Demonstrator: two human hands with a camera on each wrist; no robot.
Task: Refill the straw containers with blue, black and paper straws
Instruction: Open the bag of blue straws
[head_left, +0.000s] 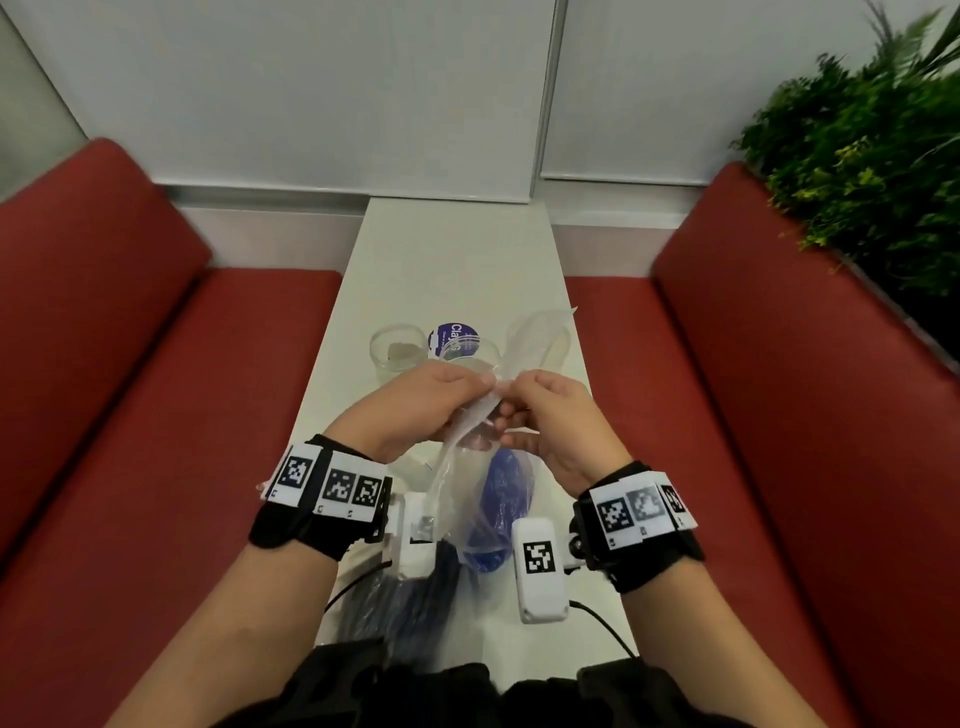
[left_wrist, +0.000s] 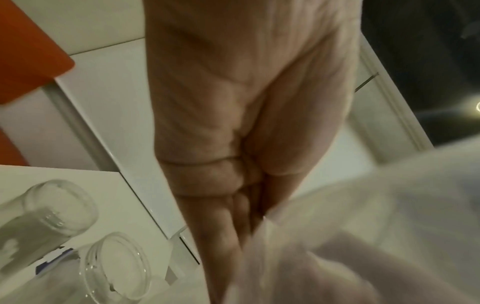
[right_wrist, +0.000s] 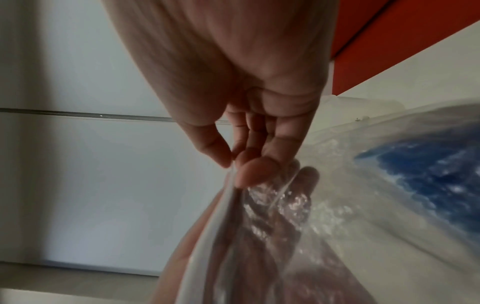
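Note:
Both hands hold up a clear plastic bag (head_left: 467, 483) of blue straws (head_left: 501, 504) above the near part of the white table (head_left: 452, 260). My left hand (head_left: 441, 395) pinches the bag's top edge from the left, my right hand (head_left: 540, 410) pinches it from the right, thumb against fingertips (right_wrist: 249, 170). The bag (right_wrist: 324, 205) hangs below, with the blue straws (right_wrist: 428, 174) low in it. A second bag of dark straws (head_left: 410, 603) lies near the front edge. Clear glass containers (head_left: 397, 348) stand just beyond the hands; two glass containers (left_wrist: 116, 269) show in the left wrist view.
A round blue-labelled lid (head_left: 454, 338) lies between the glasses. Another clear plastic wrapper (head_left: 540, 332) sticks up at the right of them. Red bench seats (head_left: 156, 415) flank the narrow table, a green plant (head_left: 857, 156) stands at the far right, and a white wall closes the far end.

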